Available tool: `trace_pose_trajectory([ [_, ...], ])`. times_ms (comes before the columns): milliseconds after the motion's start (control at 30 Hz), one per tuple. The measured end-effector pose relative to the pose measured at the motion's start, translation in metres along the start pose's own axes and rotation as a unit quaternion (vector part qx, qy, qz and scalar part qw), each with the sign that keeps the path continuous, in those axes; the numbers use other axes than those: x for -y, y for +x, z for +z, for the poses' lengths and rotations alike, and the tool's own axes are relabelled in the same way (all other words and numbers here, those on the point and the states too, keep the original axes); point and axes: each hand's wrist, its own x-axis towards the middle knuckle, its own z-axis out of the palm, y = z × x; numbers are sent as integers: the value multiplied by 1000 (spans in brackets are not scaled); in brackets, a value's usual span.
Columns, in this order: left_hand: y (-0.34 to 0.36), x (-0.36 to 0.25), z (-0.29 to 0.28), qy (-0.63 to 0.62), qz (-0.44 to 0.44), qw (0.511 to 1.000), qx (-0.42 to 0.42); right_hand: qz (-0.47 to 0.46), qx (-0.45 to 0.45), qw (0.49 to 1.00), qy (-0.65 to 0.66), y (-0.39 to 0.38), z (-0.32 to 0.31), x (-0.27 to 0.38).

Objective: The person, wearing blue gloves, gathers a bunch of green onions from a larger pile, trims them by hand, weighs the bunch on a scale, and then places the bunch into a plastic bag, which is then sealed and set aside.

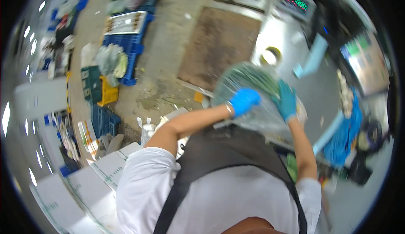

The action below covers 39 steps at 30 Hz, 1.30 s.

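Note:
A clear plastic bag [236, 84] with long green leafy vegetables [263, 79] inside lies in front of my body, at the near edge of the metal worktop. My left hand [244, 101], in a blue glove, is closed on the bag's near left part. On the right side of the bag rests my right hand [287, 100], in a teal glove, its fingers stretched out along the vegetables. Some of the bag's film bunches below both hands, and its exact edges are hard to make out.
A roll of tape [271, 57] sits on the metal worktop [314, 92] beyond the bag. Farther off is a scale display [295, 2], with a screen [366, 63] at right. A brown platform [219, 44] stands ahead; blue pallets [131, 50] and white boxes [90, 187] are leftward.

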Motion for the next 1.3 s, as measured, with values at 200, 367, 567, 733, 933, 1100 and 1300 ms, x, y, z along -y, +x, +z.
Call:
trace_pose_trajectory([
  [200,-12,-60,-115,-28,161,981,-103,-97,102,979,146,-3,-59,35],
  [367,-122,-19,-211,-125,182,963,-157,-4,187,909,372,0,-44,201],
  [567,-299,103,-297,-165,14,974,-156,12,340,809,480,32,26,417],
  [733,-399,147,-341,-211,-57,960,-173,18,505,759,410,111,1,466],
  [933,-439,189,-377,-130,-27,946,-294,-131,285,833,457,202,-16,605],
  [1100,-460,252,-430,-81,-104,898,-419,-144,259,884,362,243,19,688],
  [1300,-482,308,-524,28,-252,839,-481,-195,189,894,357,405,92,757],
])
